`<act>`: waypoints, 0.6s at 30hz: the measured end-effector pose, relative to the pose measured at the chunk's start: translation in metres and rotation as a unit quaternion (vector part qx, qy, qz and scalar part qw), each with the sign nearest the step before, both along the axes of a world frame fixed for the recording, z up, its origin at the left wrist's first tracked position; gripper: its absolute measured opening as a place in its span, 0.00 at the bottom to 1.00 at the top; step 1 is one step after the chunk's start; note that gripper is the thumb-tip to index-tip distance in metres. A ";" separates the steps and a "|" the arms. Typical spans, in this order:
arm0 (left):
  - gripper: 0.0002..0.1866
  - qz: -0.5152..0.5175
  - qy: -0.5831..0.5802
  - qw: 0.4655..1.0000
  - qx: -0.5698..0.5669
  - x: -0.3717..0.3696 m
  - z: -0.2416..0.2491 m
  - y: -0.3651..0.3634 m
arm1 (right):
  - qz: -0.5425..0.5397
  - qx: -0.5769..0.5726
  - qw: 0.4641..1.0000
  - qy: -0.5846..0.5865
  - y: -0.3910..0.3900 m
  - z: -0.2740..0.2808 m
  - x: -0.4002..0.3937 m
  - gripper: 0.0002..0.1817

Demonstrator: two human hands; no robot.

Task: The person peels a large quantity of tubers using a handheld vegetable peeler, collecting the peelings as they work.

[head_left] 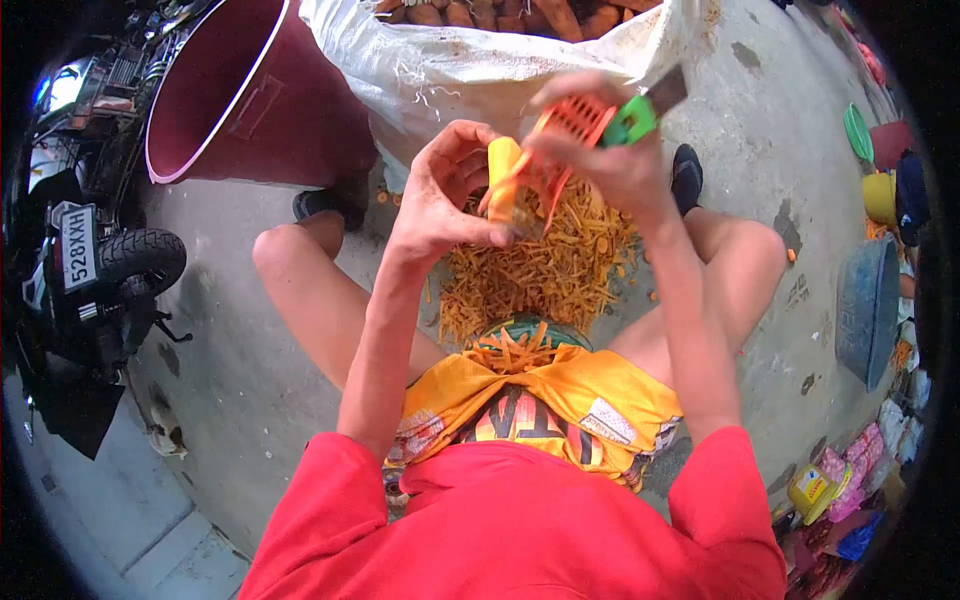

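My left hand (440,195) is closed around a carrot (502,160), its bright yellow-orange side turned up and its lower end blurred. Close beside it, my right hand (625,180) grips an orange slotted peeler (578,118). A green piece (630,122) with a flat dark blade (667,90) juts out to the right from the same grip, and motion smears the fingers there. Below both hands, a heap of carrot peelings (535,265) covers the floor between my legs. Orange carrot strips (510,352) lie at the green rim of a container (545,330) by my lap.
In front stands a white sack (440,75) full of carrots (485,14). A large maroon bucket (330,125) tilts beside it on the left. A motorcycle (140,260) is parked further left. On the right are a blue-grey basin (868,310), a yellow container (880,198) and scattered clutter.
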State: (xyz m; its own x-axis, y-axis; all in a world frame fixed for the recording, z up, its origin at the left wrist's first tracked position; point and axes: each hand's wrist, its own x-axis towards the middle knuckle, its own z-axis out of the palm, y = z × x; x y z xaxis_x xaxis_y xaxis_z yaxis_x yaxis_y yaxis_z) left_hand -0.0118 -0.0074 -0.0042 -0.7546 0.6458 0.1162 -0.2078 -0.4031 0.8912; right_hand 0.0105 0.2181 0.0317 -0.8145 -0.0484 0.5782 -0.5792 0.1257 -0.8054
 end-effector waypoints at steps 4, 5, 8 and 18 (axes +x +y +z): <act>0.47 0.008 0.016 0.999 -0.035 -0.003 0.001 -0.002 | -0.031 -0.035 0.995 -0.088 0.013 -0.010 -0.013 0.13; 0.47 0.001 0.011 0.999 -0.033 -0.004 0.002 -0.003 | -0.041 -0.032 0.997 -0.055 0.022 -0.009 -0.022 0.14; 0.48 -0.013 0.050 0.998 -0.034 -0.003 0.002 -0.003 | -0.047 -0.068 0.995 -0.056 0.022 0.002 -0.016 0.15; 0.50 -0.010 0.068 0.996 -0.056 -0.002 0.004 -0.007 | -0.062 -0.030 0.996 -0.058 0.029 0.003 -0.014 0.11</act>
State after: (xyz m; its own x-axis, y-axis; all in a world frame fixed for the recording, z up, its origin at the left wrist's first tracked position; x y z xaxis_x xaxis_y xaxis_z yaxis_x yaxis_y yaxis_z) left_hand -0.0139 -0.0141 -0.0003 -0.7241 0.6746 0.1435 -0.0886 -0.2974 0.9506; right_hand -0.0030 0.2475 0.0350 -0.8732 0.0881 0.4793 -0.4657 0.1393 -0.8739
